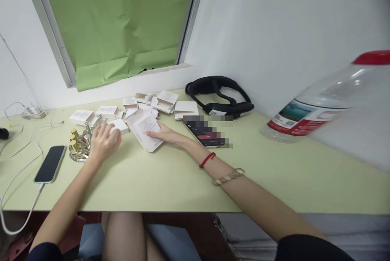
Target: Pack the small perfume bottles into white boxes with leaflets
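Observation:
My right hand point(161, 134) holds a flattened white printed box point(145, 129) by its right edge, thumb on top, above the middle of the table. To the left, my left hand point(105, 141) is raised with curled, somewhat blurred fingers; whether anything is between them is too unclear to tell. Beside it stand several small glass bottles point(79, 153), some with gold caps. A white box point(120, 126) lies just behind my left hand. More open white boxes point(165, 101) lie in a loose pile at the back of the table.
A phone point(50, 164) with a charging cable lies at left, near a power strip point(33, 112). Another phone point(207, 133) and a black headset strap point(219, 94) are right of the boxes. A large clear bottle point(300, 110) leans at right. The table's front edge point(170, 211) is near.

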Demonstrator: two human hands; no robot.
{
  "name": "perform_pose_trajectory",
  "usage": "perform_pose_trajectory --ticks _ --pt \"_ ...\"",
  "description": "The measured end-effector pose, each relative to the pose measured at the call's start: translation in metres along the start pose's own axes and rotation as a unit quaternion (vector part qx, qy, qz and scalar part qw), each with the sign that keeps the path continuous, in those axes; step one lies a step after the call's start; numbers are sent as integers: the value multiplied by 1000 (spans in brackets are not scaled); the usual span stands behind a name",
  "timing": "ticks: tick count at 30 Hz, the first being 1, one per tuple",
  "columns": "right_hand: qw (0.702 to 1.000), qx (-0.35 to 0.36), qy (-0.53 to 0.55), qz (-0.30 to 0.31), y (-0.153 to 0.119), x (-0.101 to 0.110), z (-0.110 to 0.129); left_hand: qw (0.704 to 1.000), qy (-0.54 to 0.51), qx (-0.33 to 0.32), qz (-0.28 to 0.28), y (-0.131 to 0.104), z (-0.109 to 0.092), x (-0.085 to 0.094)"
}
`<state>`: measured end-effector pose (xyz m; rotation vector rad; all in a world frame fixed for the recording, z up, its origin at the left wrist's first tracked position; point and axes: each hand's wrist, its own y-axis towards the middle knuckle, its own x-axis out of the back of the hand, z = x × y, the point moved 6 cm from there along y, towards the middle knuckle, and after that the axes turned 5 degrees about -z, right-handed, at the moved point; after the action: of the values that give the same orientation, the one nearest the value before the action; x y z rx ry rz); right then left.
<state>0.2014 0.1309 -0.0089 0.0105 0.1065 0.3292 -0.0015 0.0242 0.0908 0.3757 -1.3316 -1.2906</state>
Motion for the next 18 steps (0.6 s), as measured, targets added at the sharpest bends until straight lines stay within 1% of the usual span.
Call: perform_pose_trajectory --ticks 1,2,3,5,7,9,10,13,15,18 --pt "1000 2 4 -6 0 1 1 999 19 37 -3 5 11 7" --pt "1000 2 8 -12 0 1 1 998 22 63 8 8 21 12" --pt "1000 1 11 -16 -1 2 1 997 8 74 33 11 28 14" --pt "1000 -5 15 -19 -1 2 1 990 -28 88 103 12 37 14" --pt "1000 -8 18 -19 -2 2 1 979 -30 116 164 8 44 11" --pt "1000 -5 19 -16 -3 3 1 968 -23 140 206 4 48 6" --pt "1000 -3 18 -15 -3 3 1 964 -27 149 217 3 49 4" --pt "1000 9 16 -19 -4 3 3 957 -58 183 216 3 51 2" --pt "999 17 16 -30 -4 4 4 955 -76 203 201 4 50 1" --pt "999 22 12 -35 -5 5 4 960 -83 210 167 4 45 1"
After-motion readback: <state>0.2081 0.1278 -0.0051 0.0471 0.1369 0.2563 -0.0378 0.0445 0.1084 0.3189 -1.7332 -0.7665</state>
